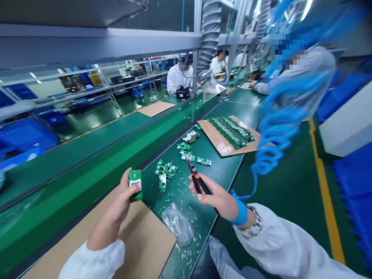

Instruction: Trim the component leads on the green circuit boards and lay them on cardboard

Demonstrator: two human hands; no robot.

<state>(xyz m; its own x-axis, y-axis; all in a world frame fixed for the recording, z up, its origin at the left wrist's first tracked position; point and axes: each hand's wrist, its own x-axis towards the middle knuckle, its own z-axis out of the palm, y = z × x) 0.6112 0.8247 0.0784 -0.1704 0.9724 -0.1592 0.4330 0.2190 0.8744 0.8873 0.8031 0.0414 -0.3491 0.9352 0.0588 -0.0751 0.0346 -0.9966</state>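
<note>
My left hand (124, 195) pinches a small green circuit board (135, 176) with a white part on its face, held above a brown cardboard sheet (145, 240). In my right hand (216, 195) is a pair of side cutters (195, 174) with black and orange handles, its jaws pointing up and away from me. Just past the tips, a few loose circuit boards (204, 161) lie on the green bench. Between my hands sits a small heap of circuit boards (167, 170). A blue wrist strap (241, 212) circles my right wrist.
A crumpled clear plastic bag (178, 224) lies among scattered clipped bits. Farther off, rows of circuit boards stand on a cardboard sheet (221, 149). A coiled blue cord (270, 143) hangs at right. Co-workers in white (176, 79) sit along the line, beneath a grey duct (210, 35).
</note>
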